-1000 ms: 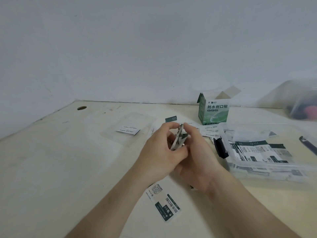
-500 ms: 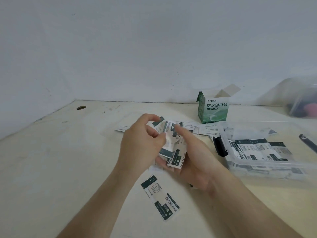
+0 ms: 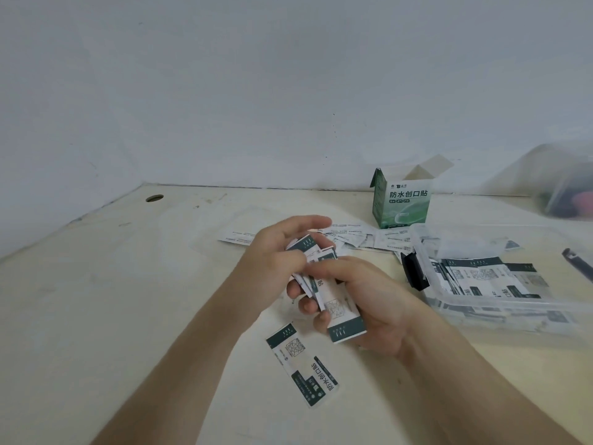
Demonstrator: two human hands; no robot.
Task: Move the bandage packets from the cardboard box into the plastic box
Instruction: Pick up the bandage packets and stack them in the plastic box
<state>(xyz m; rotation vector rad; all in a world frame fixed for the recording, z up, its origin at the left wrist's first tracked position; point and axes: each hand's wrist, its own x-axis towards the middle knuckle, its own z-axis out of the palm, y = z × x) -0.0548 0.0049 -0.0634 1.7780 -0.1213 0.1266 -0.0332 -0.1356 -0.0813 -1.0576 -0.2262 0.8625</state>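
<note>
My right hand (image 3: 369, 303) grips a fanned stack of white-and-green bandage packets (image 3: 340, 309) above the table's middle. My left hand (image 3: 272, 261) pinches the stack's upper packets from the left. One more packet (image 3: 301, 364) lies flat on the table just below the hands. Further loose packets (image 3: 353, 234) are scattered behind the hands. The green cardboard box (image 3: 401, 200) stands open at the back. To the right sits the clear plastic box (image 3: 500, 303), with several packets inside it.
A black clip (image 3: 414, 273) sits on the plastic box's left side. A clear lid (image 3: 221, 232) lies flat on the table behind my left hand. A blurry clear bag (image 3: 564, 184) is at the far right. A dark tool (image 3: 577, 263) pokes in at the right edge.
The packets, held upright between both hands a second ago, now lie fanned out in my right palm. Both hands have come slightly lower and nearer, my left fingers working on the stack's top.
</note>
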